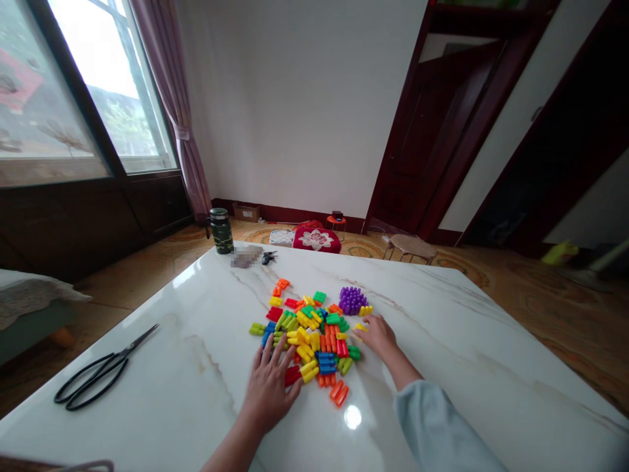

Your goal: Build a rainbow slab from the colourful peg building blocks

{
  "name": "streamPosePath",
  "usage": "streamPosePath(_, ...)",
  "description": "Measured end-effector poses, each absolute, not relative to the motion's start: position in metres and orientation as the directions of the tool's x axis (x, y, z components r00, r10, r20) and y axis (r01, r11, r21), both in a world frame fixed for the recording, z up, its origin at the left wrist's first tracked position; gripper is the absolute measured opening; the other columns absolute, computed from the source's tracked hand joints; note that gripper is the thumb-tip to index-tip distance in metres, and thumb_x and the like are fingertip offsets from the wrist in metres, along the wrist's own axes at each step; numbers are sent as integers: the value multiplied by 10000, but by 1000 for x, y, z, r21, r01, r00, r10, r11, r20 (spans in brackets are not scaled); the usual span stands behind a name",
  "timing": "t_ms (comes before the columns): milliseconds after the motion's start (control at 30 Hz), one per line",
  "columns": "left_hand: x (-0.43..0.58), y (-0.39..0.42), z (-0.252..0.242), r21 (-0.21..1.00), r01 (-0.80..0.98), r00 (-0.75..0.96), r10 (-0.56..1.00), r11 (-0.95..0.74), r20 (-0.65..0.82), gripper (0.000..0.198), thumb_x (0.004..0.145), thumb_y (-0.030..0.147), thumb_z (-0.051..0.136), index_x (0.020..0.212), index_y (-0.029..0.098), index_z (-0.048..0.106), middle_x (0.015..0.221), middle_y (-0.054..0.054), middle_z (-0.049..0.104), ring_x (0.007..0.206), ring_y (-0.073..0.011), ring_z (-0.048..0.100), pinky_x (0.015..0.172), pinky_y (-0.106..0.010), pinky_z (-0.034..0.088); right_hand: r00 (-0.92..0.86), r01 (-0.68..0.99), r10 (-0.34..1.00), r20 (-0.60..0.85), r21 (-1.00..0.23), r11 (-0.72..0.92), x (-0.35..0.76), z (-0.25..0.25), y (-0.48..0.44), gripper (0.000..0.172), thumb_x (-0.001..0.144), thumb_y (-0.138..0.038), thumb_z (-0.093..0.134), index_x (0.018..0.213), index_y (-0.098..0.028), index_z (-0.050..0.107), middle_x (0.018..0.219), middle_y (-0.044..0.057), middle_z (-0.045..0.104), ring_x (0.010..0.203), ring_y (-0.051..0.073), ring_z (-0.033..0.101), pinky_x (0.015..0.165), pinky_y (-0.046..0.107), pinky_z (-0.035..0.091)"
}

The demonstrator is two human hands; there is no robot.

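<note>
A heap of colourful plastic building blocks (328, 339) covers the middle of the white table. My left hand (269, 385) lies over the near left side of the heap with fingers spread; a red block (293, 375) shows beside its thumb. At the right side of the heap, my right hand (379, 335) pinches a yellow block (360, 328), partly hidden by the fingers. Just beyond that hand sits a tight cluster of purple blocks (352, 300), with some yellow blocks (366, 310) at its near right edge.
Black-handled scissors (105, 373) lie on the table (196, 393) at the left. A camouflage bottle (221, 231), a blurred item (246, 256) and keys (268, 257) are at the far left edge. Stools, one with a red cushion (317, 240), stand beyond the table.
</note>
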State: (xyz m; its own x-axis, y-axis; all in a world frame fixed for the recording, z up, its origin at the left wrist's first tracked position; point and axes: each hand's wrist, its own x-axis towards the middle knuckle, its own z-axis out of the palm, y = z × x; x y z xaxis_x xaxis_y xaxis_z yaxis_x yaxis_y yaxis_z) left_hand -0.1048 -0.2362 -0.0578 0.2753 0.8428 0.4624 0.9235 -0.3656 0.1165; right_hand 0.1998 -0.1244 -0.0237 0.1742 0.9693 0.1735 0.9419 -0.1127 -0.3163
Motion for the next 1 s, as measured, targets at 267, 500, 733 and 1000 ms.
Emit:
streamPosePath(267, -106, -236, -59, 115, 924, 273, 838, -365, 472, 586, 813, 408, 563, 1377, 271, 479, 1500, -57, 389, 1397, -349, 277, 1101, -521, 283, 121, 954, 989, 86, -287, -91, 190, -19, -111, 198, 486, -142, 726, 631, -197, 602, 685, 51, 660, 686, 218, 630, 605, 280, 445)
streamPosePath(500, -105, -236, -58, 120, 923, 275, 845, -365, 459, 583, 810, 410, 563, 1372, 278, 481, 1503, -59, 384, 1392, -354, 287, 1102, -529, 274, 246, 858, 886, 393, -513, -11, 192, -49, -118, 246, 629, -273, 643, 850, -174, 601, 839, 71, 654, 789, 208, 622, 749, 309, 493)
streamPosePath(733, -105, -237, -57, 115, 923, 275, 836, -368, 474, 587, 795, 394, 577, 1362, 267, 493, 1502, -61, 385, 1396, -356, 272, 1101, -519, 276, 371, 706, 811, 453, -705, 71, 192, -56, -131, 194, 681, -283, 620, 823, -182, 536, 885, 67, 601, 596, 136, 558, 663, 301, 495)
streamPosePath(1000, -105, -236, -57, 120, 923, 272, 839, -367, 472, 588, 799, 409, 579, 1363, 267, 497, 1500, -64, 389, 1395, -361, 276, 1099, -524, 274, 110, 793, 899, 423, -583, 177, 185, -61, -142, 173, 812, -274, 515, 831, -183, 661, 919, 57, 626, 655, 133, 587, 672, 253, 471)
